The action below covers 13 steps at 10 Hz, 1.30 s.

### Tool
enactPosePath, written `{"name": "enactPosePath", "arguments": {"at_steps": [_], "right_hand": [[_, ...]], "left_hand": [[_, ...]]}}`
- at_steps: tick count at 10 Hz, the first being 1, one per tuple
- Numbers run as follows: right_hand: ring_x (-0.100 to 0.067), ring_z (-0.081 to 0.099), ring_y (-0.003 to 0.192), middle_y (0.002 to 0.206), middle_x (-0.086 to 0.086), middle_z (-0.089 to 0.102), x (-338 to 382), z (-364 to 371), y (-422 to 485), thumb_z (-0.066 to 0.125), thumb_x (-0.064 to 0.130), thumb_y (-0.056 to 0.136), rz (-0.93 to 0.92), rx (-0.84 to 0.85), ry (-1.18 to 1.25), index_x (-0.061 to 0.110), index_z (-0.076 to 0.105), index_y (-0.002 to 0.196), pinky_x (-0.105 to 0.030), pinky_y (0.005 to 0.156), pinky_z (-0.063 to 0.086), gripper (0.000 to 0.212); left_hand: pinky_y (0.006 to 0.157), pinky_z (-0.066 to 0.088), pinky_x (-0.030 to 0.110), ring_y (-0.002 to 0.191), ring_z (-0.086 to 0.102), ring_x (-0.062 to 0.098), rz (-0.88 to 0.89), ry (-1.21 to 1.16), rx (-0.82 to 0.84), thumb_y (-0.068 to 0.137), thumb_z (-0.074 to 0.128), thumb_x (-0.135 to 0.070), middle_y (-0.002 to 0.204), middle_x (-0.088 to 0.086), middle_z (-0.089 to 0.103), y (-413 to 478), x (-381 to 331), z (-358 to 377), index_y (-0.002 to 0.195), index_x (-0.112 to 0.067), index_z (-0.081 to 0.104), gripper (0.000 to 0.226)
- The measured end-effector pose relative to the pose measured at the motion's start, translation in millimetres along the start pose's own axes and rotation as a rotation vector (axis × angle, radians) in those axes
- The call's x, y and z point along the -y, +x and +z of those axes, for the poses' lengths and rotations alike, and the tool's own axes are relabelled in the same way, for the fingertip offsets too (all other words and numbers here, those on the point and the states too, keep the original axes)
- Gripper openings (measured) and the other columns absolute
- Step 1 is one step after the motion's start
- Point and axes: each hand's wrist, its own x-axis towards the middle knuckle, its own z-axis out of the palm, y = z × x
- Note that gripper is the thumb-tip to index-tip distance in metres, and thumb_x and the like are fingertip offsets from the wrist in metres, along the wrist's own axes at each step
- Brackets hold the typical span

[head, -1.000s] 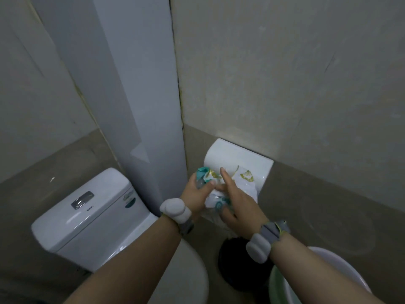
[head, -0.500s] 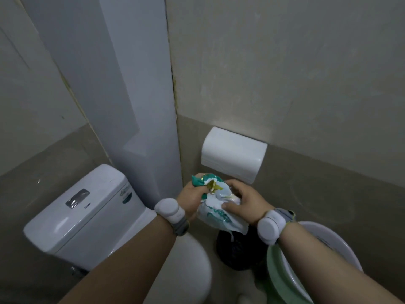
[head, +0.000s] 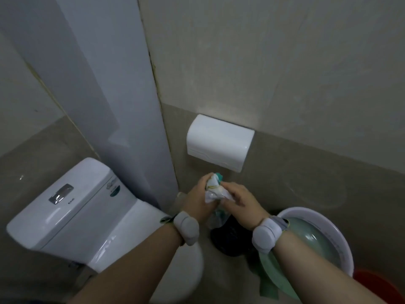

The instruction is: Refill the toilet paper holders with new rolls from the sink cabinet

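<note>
A white box-shaped toilet paper holder (head: 219, 143) hangs on the wall with its cover down. Just below it, my left hand (head: 197, 201) and my right hand (head: 241, 204) both grip a crumpled white plastic wrapper (head: 215, 189) with teal and yellow print. The wrapper is bunched between the two hands, and part of it hangs down behind them. Whether a roll is inside the wrapper is hidden.
A white toilet cistern (head: 65, 207) with a chrome flush button stands at the left, its seat lid (head: 184, 273) below my left arm. A black bin (head: 232, 240) sits under my hands. A white basin (head: 324, 238) and a red bucket (head: 381, 286) are at the right.
The holder's cover, raised a second ago, now lies closed. Both hands came down from the holder's mouth with the wrapper and crumpled it smaller over the black bin.
</note>
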Motion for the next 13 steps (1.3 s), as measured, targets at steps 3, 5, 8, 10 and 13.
{"name": "enactPosePath", "arguments": {"at_steps": [3,5,8,10,13], "right_hand": [[-0.022,0.059,0.103,0.111,-0.004,0.06,-103,-16,-25,0.066,0.014,0.084,0.223,0.004,0.18,0.031,0.053,0.107,-0.047,0.093,0.049,0.031],[-0.032,0.055,0.105,0.129,-0.009,0.047,-195,2,-19,0.055,0.013,0.086,0.31,0.029,-0.338,0.014,0.056,0.121,-0.04,0.084,0.049,0.035],[-0.032,0.047,0.116,0.146,-0.006,0.037,-310,71,3,0.046,0.02,0.09,0.331,0.085,-0.742,0.028,0.047,0.132,-0.04,0.097,0.027,0.043],[-0.035,0.039,0.123,0.149,-0.01,0.029,-404,134,47,0.045,0.021,0.09,0.395,0.122,-0.782,0.026,0.042,0.136,-0.042,0.101,0.027,0.046],[-0.038,-0.002,0.144,0.159,-0.007,0.001,-517,197,72,0.055,0.046,0.084,0.653,0.376,-0.714,0.034,0.02,0.144,-0.053,0.117,0.007,0.071]], "left_hand": [[0.103,0.042,0.044,0.121,0.052,0.029,-0.237,-0.179,0.193,0.085,0.061,-0.025,0.131,0.015,0.054,19,39,86,0.136,-0.009,0.042,0.056],[0.098,0.039,0.032,0.125,0.045,0.022,-0.093,0.352,0.038,0.087,0.058,-0.038,0.136,0.001,0.046,29,112,131,0.137,-0.017,0.037,0.059],[0.116,0.002,0.048,0.144,0.017,0.025,-0.251,0.96,0.016,0.089,0.045,-0.042,0.153,0.005,0.029,49,237,163,0.147,-0.024,0.021,0.065],[0.116,0.001,0.047,0.143,0.017,0.028,-0.219,0.896,0.027,0.085,0.052,-0.04,0.152,0.005,0.028,75,312,184,0.147,-0.024,0.019,0.072],[0.116,0.007,0.047,0.14,0.023,0.03,-0.162,0.873,0.071,0.087,0.05,-0.038,0.149,0.008,0.033,99,381,191,0.143,-0.021,0.028,0.063]]}}
